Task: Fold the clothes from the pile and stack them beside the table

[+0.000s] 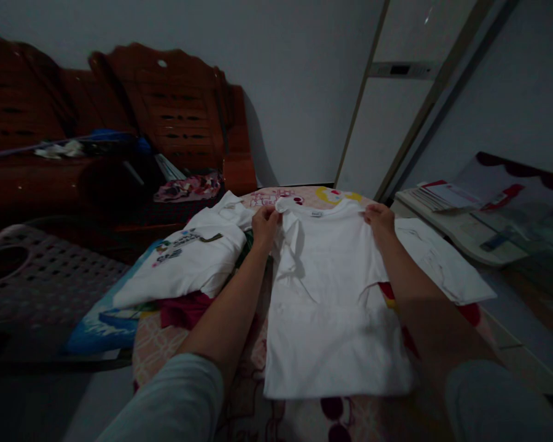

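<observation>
A white T-shirt (332, 331) lies spread in front of me, its neckline at the far side and its hem toward me. My left hand (266, 226) pinches the shirt at its left shoulder, where some cloth is bunched. At the opposite shoulder, my right hand (380, 221) grips the fabric with closed fingers. Left of the shirt rests a pile of clothes topped by a white garment (198, 258) with a dark print. Another white garment (435, 255), folded flat, lies beyond my right forearm.
A patterned cloth (159, 350) covers the table. Behind on the left stands a carved wooden bench (166, 104) with clothes on it. A woven basket (50, 282) is at the left, a side stand (465, 236) with papers at the right. A tall white appliance (391, 116) stands behind.
</observation>
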The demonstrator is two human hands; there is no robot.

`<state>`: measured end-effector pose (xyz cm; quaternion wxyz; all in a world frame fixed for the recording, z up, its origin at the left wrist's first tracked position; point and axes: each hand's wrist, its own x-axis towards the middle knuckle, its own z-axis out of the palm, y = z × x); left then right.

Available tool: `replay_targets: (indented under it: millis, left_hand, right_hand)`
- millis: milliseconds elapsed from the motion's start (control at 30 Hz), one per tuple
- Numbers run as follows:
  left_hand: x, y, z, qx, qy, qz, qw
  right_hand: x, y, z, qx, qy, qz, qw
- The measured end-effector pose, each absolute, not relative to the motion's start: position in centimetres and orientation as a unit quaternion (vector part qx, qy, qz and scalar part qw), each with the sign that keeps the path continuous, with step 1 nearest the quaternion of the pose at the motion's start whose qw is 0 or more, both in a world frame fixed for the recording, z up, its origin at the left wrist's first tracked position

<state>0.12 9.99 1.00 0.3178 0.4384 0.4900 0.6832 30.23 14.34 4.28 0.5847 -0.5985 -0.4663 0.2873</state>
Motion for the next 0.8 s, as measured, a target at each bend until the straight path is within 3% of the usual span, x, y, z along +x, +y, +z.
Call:
replay_targets:
  millis: [200,333,567,800]
  left_hand:
    - [0.0,10.2,-0.1,0.589,0.507,0.580,0.245]
    - [0.0,9.4,0.8,0.684,0.539,0.461,0.171]
    - [0.1,8.5,0.3,0.809,0.512,0.249,0.144]
    - [-0.8,8.3,1.0,0.835,0.471,0.226,0.173]
  right_hand:
    - [28.0,12.3,4.6,-0.578,-0.680,0.199,0.405]
    - [25.5,9.5,4.9,-0.487,-0.760,0.281,0.326]
    - [22.2,5.5,2.0,-0.405,-0.749,0.434,0.296]
    - [22.1,5.0,0.8,-0.422,-0.716,0.452,0.325]
